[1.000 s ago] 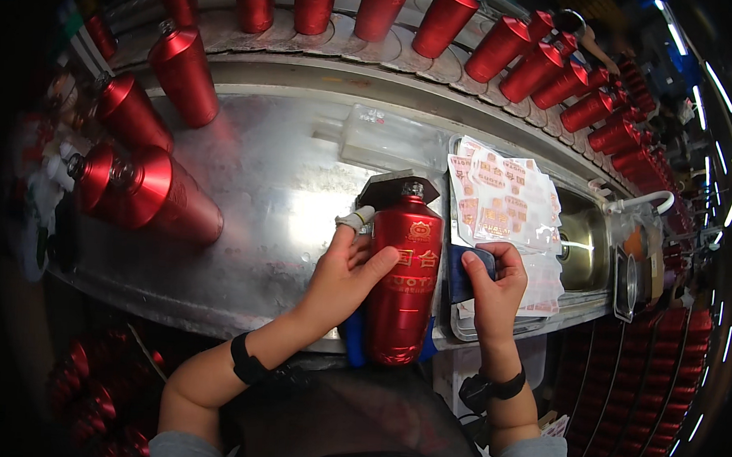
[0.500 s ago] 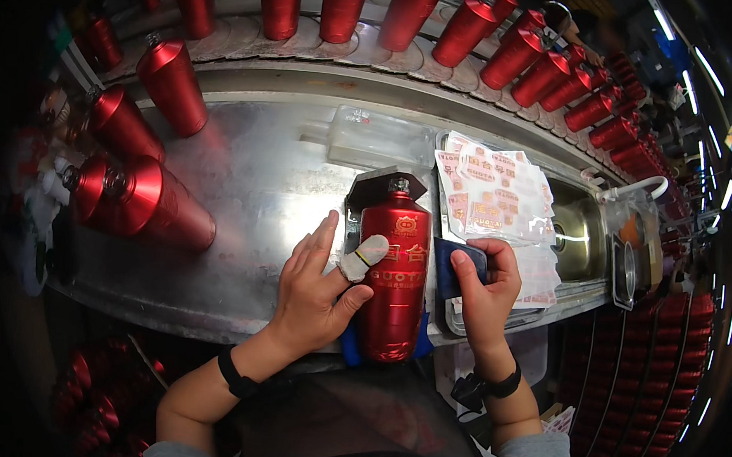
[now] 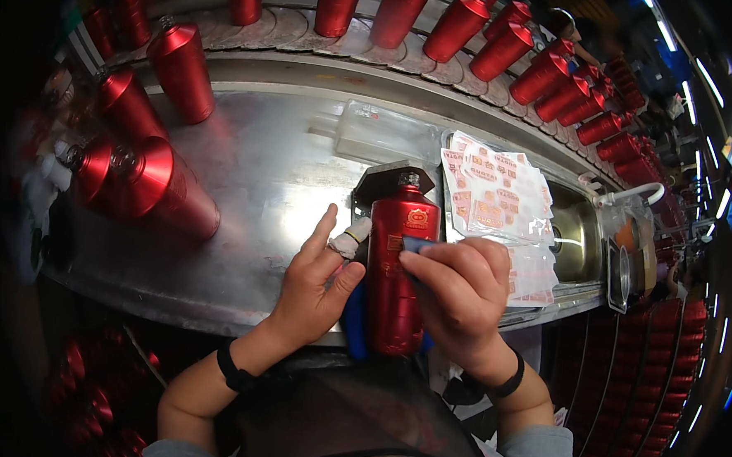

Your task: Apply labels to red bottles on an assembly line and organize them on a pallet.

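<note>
Right fingers [image 3: 451, 262] pinch blue pad [image 3: 415, 244] onto red bottle [image 3: 396, 280]; left fingers [image 3: 324, 239] spread, released, beside bottle.

Steel table [image 3: 252, 181], red bottles [image 3: 394, 11] along its far edge, label sheets [image 3: 500, 194] right, clear box [image 3: 387, 134] behind.

right hand [image 3: 462, 296] moved from bottle's side onto red bottle [image 3: 396, 280] front | left hand [image 3: 313, 288] opened

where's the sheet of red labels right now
In the head view, the sheet of red labels lies on the metal worktable, right of the red bottle and just above the right hand.
</note>
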Motion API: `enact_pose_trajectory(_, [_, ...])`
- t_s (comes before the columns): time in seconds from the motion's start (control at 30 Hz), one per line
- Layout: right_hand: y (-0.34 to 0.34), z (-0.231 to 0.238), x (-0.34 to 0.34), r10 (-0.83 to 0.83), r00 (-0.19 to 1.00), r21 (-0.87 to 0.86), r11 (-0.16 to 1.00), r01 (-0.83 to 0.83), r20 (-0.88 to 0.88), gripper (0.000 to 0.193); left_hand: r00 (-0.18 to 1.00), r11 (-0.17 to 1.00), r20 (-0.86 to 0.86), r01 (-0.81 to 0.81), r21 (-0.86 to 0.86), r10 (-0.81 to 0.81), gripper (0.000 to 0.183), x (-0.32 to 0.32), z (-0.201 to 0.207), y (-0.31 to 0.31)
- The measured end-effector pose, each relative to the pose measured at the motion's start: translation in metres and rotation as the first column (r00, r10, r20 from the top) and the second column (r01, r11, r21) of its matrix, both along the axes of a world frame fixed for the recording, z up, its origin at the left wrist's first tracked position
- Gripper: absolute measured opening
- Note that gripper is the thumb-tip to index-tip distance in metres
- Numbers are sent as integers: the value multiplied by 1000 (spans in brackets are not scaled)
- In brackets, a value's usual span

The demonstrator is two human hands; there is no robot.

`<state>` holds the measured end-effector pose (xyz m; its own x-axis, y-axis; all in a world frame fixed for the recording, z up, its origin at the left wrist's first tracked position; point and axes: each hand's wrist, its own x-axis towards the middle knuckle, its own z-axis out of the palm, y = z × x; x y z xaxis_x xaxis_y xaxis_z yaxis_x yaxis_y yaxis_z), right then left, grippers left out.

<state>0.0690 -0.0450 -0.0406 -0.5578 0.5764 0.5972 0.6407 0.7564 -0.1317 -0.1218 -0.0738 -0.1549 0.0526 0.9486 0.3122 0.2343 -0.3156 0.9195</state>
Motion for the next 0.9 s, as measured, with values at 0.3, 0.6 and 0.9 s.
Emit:
enact_pose_trajectory(0.3, [-15, -16, -16, 362, 890, -286, 915, -283, 278, 34, 994, 996, 103, -25, -81, 33, 42, -8, 9, -1])
enact_pose_trajectory(0.6, [-16, -21, 15, 247, 967, -204, 945, -254, -63, 29, 993, 987, 93, 85, -137, -72, 49, 2, 19, -1])
enact_pose_trajectory(0.9, [-13, -57, 58, -697, 501, -854, 474, -215, -513, 18, 990, 988, -11, 137, -77, -138, 53, 19, 16, 0])
